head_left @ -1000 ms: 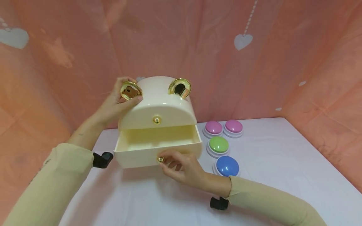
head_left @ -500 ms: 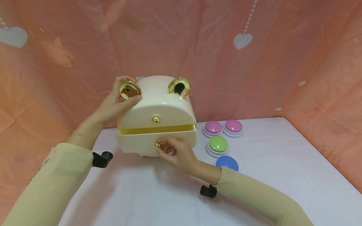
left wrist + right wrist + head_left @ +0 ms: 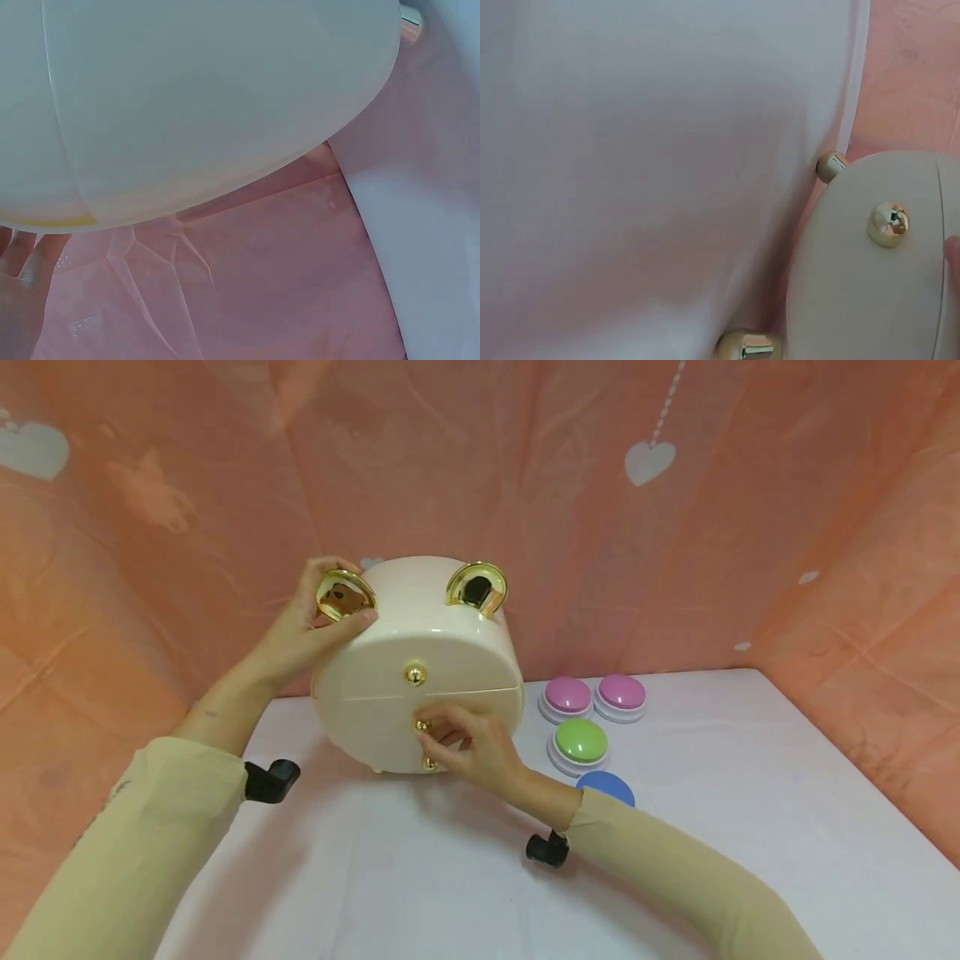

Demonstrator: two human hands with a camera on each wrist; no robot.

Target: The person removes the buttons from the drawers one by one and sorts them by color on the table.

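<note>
Blue button (image 3: 604, 785) half behind the right sleeve (image 3: 675, 868); left hand's (image 3: 19, 300) fingers cropped at frame edge.

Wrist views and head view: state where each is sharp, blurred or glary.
Head view: even light, sharp; glare on the box's gold ears and a soft shadow on the table under the arms. Left wrist view: the cream box fills the frame, soft and bluish. Right wrist view: tablecloth blurred, the gold knob fairly crisp with highlights.
</note>
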